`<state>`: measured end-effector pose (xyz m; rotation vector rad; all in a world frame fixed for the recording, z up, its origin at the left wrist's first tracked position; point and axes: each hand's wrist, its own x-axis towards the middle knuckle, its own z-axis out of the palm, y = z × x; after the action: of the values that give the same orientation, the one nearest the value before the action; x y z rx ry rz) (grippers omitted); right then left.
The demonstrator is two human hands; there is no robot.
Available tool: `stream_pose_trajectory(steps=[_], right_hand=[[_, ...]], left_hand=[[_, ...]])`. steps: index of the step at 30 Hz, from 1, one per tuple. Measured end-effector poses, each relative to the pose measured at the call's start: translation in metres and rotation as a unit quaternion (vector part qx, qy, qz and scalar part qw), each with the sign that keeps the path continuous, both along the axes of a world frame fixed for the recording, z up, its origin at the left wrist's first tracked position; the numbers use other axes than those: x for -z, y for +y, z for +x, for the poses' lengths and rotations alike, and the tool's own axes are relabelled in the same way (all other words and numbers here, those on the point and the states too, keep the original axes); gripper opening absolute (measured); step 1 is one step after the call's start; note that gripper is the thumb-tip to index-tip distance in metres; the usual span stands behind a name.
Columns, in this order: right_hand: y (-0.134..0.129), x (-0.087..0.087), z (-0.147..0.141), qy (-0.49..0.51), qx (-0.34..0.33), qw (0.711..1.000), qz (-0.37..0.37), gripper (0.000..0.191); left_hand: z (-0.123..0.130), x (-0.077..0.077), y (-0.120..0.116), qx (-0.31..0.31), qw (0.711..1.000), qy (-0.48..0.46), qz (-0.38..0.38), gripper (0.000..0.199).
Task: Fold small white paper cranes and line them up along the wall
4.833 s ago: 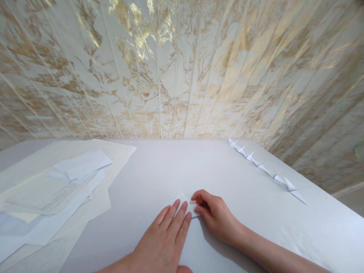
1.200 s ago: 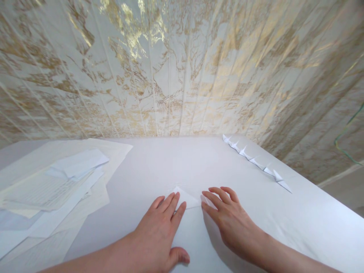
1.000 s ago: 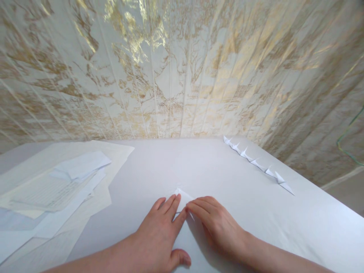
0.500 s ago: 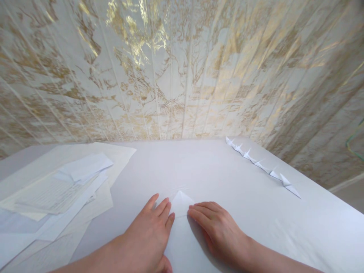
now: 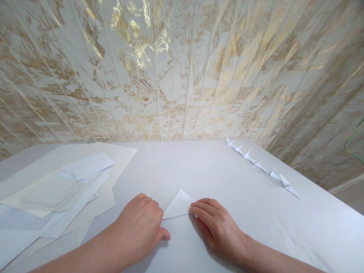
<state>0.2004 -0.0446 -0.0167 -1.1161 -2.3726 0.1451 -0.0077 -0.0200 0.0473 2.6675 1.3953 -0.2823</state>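
Observation:
In the middle front of the white table lies a small white paper triangle (image 5: 178, 206), its point facing the wall. My left hand (image 5: 143, 223) is at its left corner, fingers curled in and thumb sticking out below. The paper's left corner disappears under those knuckles. On the right corner rests my right hand (image 5: 217, 223), its fingers pressed together and its fingertips touching the edge. The undersides of both hands are hidden.
Loose papers (image 5: 65, 189), some with writing, are piled at the left of the table (image 5: 244, 242). A row of several small folded white paper pieces (image 5: 257, 164) runs along the right edge. Behind the table stands a gold-patterned wall (image 5: 176, 76).
My left hand has drawn back to the left and its outstretched fingers have curled, so more of the paper triangle shows. My right hand has hardly moved.

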Motion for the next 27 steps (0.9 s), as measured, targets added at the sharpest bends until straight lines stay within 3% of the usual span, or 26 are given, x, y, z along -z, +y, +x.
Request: stream_pose_trajectory(steps=[5,11,17,20,23,27], right_hand=[[0.005,0.004,0.003,0.034,0.051,0.998,-0.005,0.040],[0.007,0.010,0.006,0.063,0.022,0.997,-0.026,0.047],[0.007,0.013,0.009,0.114,0.041,0.989,-0.087,0.052],[0.008,0.014,0.009,0.126,0.033,0.988,-0.086,0.052],[0.007,0.015,0.009,0.141,0.030,0.988,-0.050,0.050],[0.010,0.012,0.009,0.152,0.020,0.988,-0.015,0.044]], left_hand=[[-0.001,0.010,0.012,-0.029,0.997,-0.073,-0.004,0.020],[0.001,0.024,0.013,-0.040,0.986,-0.152,-0.046,0.004],[0.003,0.027,0.012,-0.058,0.970,-0.215,-0.099,0.036],[0.005,0.025,0.011,-0.052,0.966,-0.222,-0.119,0.043],[0.005,0.023,0.012,-0.036,0.967,-0.232,-0.097,0.031],[0.001,0.030,0.018,0.011,0.963,-0.269,0.008,0.019]])
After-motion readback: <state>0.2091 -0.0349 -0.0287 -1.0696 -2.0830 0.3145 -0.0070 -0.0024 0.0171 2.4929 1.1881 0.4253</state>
